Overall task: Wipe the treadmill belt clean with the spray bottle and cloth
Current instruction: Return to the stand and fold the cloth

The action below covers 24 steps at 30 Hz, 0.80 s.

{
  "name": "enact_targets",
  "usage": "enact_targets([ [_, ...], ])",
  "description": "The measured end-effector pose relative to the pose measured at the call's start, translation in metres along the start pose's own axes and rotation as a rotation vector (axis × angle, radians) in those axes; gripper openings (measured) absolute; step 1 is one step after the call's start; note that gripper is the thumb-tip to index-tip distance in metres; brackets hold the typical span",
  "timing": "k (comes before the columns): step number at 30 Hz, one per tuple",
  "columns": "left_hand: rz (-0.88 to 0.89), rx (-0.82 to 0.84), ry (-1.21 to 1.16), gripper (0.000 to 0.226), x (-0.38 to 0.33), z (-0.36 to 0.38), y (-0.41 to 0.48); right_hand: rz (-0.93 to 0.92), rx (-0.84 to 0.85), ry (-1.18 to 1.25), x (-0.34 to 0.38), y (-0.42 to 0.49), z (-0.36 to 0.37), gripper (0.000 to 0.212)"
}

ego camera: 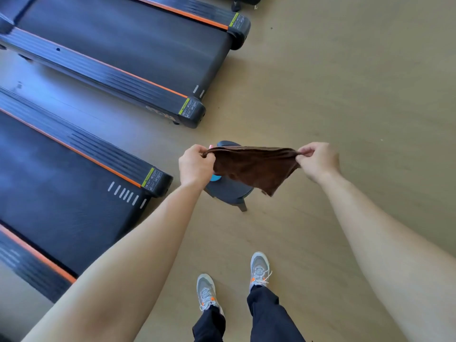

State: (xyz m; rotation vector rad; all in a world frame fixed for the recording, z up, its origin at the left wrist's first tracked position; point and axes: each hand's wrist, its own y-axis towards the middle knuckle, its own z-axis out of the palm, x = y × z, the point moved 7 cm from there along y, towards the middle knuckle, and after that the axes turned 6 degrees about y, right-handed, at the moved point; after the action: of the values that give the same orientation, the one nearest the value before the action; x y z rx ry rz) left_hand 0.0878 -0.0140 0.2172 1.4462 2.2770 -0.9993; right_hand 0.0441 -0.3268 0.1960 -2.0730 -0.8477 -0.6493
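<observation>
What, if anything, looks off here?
Nothing stands out. The left hand and right hand pinch the cloth by its top corners over the stool. The near belt looks flat, no spill; blur hides fine dirt.

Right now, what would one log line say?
left hand pinches brown cloth | right hand pinches opposite edge | treadmill belt untouched

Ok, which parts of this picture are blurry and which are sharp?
Head view: the nearest treadmill belt smears with motion blur toward the left edge; the brown cloth, left hand, right hand and shoes look fairly sharp; light is soft and even.
</observation>
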Motion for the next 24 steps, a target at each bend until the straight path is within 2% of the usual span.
enact_targets([
  [5,-0.056,0.23,-0.15,0.007,0.006,0.066,-0.035,0.048,0.201,0.266,-0.018,-0.03,0.068,0.019],
  [9,-0.088,0.313,-0.211,0.013,0.016,0.089,-0.048,0.059,0.248,0.386,-0.025,-0.045,0.103,0.018],
  [12,-0.11,0.319,-0.218,0.022,0.026,0.087,-0.046,0.081,0.281,0.404,-0.027,-0.049,0.109,0.017],
  [18,-0.068,0.367,-0.145,0.028,0.025,0.074,-0.045,0.012,0.324,0.346,-0.016,-0.056,0.112,0.014],
  [24,-0.011,0.504,-0.157,0.041,0.023,0.064,-0.048,-0.076,0.398,0.334,0.002,-0.065,0.109,0.027],
])
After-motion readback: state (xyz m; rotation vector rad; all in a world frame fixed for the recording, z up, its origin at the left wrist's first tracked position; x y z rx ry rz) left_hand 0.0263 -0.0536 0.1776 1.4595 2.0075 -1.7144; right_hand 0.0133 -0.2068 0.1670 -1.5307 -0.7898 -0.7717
